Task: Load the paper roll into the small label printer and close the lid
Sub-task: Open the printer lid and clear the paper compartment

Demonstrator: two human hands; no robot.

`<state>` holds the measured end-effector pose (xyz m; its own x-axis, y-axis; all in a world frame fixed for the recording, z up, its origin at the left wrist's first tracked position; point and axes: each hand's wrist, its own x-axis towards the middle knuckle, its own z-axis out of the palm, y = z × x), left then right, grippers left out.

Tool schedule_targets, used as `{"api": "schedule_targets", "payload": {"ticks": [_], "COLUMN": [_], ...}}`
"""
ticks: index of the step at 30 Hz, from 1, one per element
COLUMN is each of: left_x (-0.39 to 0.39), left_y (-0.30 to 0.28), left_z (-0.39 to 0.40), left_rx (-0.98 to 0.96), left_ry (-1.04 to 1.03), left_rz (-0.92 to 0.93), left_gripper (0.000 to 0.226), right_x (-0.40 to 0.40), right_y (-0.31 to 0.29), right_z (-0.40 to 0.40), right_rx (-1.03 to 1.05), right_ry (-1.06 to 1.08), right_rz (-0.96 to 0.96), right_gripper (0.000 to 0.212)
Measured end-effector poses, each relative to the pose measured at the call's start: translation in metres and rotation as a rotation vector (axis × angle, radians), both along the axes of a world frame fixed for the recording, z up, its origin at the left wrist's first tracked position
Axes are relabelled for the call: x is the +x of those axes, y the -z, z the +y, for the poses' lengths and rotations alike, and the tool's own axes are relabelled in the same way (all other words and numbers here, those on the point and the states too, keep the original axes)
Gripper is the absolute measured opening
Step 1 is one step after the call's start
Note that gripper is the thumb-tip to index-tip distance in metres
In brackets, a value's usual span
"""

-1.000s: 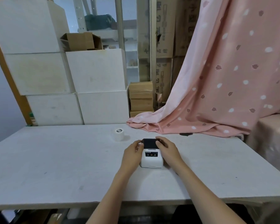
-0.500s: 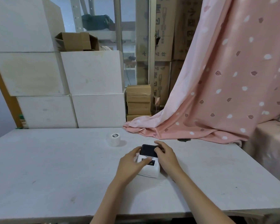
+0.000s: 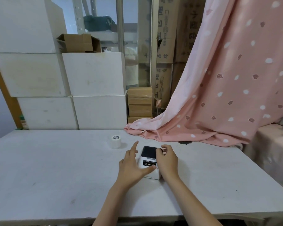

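Observation:
A small white label printer (image 3: 149,162) with a dark lid sits on the white table (image 3: 55,176), lid down. My right hand (image 3: 167,160) grips its right side, fingers curled at the lid's far right corner. My left hand (image 3: 132,165) rests against the printer's left side, thumb across the front, fingers spread and the index finger pointing away. A white paper roll (image 3: 115,141) stands on end on the table, apart from both hands, up and to the left of the printer.
Pink dotted fabric (image 3: 219,95) hangs at the right and spills onto the table's far edge. Stacked white boxes (image 3: 91,92) and cardboard cartons (image 3: 140,103) stand behind the table. A small dark object (image 3: 185,143) lies by the fabric's hem.
My left hand has slid from the printer's top-left corner down along its left side and opened its fingers. My right hand stays on the right side.

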<state>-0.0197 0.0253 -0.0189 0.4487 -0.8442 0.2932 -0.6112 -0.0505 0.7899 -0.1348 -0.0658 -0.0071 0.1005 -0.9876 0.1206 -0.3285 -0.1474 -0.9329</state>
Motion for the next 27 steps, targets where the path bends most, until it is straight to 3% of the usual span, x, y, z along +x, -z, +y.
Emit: {"api": "schedule_targets", "payload": {"ticks": [8, 11, 17, 21, 27], "left_x": [0.005, 0.003, -0.010, -0.002, 0.002], "left_y": [0.010, 0.008, 0.003, 0.003, 0.007], "left_z": [0.000, -0.001, 0.003, 0.001, -0.001], "left_rx": [-0.038, -0.067, 0.061, 0.058, 0.047], "left_ry": [0.029, -0.025, 0.004, 0.020, 0.063], "left_rz": [0.145, 0.126, -0.121, 0.016, 0.091], "left_gripper": [0.077, 0.059, 0.100, 0.103, 0.108], "right_x": [-0.031, -0.039, -0.036, -0.035, -0.033], "right_y": [-0.001, 0.004, 0.011, 0.011, 0.012], "right_z": [-0.008, -0.005, 0.006, 0.008, 0.007], "right_rx": [0.123, 0.100, -0.004, 0.008, -0.020], "right_ry": [-0.136, -0.176, -0.415, -0.505, -0.517], "right_rz": [-0.120, -0.133, 0.009, -0.007, 0.028], "right_gripper": [0.023, 0.036, 0.075, 0.085, 0.083]}}
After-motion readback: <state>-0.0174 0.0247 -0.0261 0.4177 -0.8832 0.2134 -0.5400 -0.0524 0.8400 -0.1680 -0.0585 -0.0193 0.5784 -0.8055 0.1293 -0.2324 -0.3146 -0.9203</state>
